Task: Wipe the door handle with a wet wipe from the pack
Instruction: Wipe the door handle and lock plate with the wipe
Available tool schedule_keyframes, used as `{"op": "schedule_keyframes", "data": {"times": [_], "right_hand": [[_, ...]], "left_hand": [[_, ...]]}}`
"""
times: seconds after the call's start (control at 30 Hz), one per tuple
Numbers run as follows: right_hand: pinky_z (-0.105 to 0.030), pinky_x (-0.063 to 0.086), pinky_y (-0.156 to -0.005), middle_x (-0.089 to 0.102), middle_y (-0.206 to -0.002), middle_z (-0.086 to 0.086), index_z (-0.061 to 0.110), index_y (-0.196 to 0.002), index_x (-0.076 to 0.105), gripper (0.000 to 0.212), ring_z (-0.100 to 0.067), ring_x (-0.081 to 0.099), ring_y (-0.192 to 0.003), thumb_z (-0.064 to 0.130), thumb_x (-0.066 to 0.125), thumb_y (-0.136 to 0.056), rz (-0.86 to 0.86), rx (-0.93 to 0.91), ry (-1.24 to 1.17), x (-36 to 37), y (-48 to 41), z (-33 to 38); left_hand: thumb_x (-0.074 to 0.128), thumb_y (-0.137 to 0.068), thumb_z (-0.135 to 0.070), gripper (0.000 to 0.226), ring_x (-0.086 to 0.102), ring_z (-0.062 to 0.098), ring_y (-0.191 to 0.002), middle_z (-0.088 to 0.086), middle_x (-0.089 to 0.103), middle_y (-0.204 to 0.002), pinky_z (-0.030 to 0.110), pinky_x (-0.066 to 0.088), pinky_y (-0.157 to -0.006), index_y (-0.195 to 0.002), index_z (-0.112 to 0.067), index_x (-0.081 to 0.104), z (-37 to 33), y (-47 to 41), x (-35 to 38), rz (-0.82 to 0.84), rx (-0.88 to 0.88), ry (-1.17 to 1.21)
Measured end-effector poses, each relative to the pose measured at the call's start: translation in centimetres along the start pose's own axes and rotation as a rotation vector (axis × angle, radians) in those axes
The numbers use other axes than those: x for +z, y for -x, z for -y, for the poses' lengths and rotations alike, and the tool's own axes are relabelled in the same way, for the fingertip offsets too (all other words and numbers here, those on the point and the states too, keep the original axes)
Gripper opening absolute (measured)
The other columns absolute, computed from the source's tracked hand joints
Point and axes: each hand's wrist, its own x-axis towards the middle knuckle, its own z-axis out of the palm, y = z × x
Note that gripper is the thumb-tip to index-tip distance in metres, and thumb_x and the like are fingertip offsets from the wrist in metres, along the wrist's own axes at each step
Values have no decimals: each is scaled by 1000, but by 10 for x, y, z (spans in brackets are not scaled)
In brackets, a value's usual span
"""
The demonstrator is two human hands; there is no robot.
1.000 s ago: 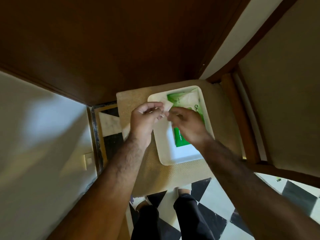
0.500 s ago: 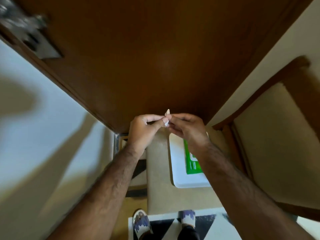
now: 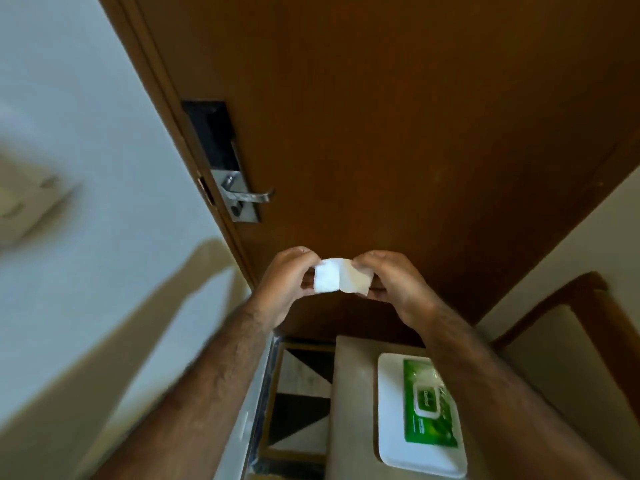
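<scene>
While we are lifting our gaze off the stool, the door is now filling the view, where a second ago we were looking down at the tray.

Item, wipe: white, part folded. We are holding it at chest height in front of the door. It is wider than half a second ago, when only a small corner was showing between the fingertips, so we are judging that we are opening it out.

Item, left hand: pinching the wipe's left edge, fingers curled, not spread.

Item, right hand: pinching the wipe's right edge in the same way. Both hands are staying close together, with the wipe stretched between them.

Item, handle: a silver lever on a metal plate at the door's left edge, above and to the left of our hands, well apart from the wipe. It was blurred at the frame's corner half a second ago; it is now sitting plain and in reach.

Item, pack: green, lid seemingly closed, lying on the white tray on the stool below our right forearm.

Judgement: the drawing step is looking finished and wiping is not yet begun. We are next needing one hand to carry the wipe up and left onto the lever.
</scene>
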Motion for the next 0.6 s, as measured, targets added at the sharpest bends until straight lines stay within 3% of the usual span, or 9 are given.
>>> {"op": "schedule_keyframes", "data": {"times": [0.1,0.2,0.3,0.37,0.47,0.6], "right_hand": [[-29,59,-82,73,-116,-4,10,-116,76,20,-22,69,-111,26,68,-107,19,-74,68,17,4,26],[-27,62,-79,74,-112,-2,12,-108,78,15,-22,71,-111,23,68,-107,43,-117,129,31,6,50],[-35,63,-94,73,-127,-2,15,-125,77,21,-20,68,-120,23,67,-109,-43,-237,485,48,-1,75],[-36,60,-102,69,-141,-2,19,-143,69,34,-19,65,-127,27,67,-110,-95,-346,829,59,-6,104],[-40,54,-111,58,-155,-3,21,-153,60,45,-22,55,-142,35,63,-111,-243,-621,1228,71,-18,159],[-47,28,-130,36,-174,-12,18,-162,50,57,-30,24,-165,36,61,-109,-452,-925,1546,74,-35,229]], "left_hand": [[81,-89,-34,24,77,26,-107,10,79,-115,40,65,-84,-100,-13,80,-15,7,-20,15,-2,87],[89,-82,-19,24,79,25,-103,8,83,-107,36,65,-80,-103,-10,81,-28,12,-39,22,37,-35],[90,-80,-13,25,79,27,-101,12,81,-107,33,64,-74,-103,-7,80,-28,8,-58,-69,-3,-18],[88,-83,-13,22,78,29,-102,14,79,-110,37,64,-76,-102,-8,78,-25,0,-74,-234,2,74],[84,-87,-17,20,76,31,-99,15,78,-111,49,65,-88,-104,-9,78,-16,-20,-106,-613,55,121],[78,-93,-20,25,72,33,-100,18,76,-115,49,62,-93,-112,-5,75,-18,-44,-128,-924,53,156]]}}
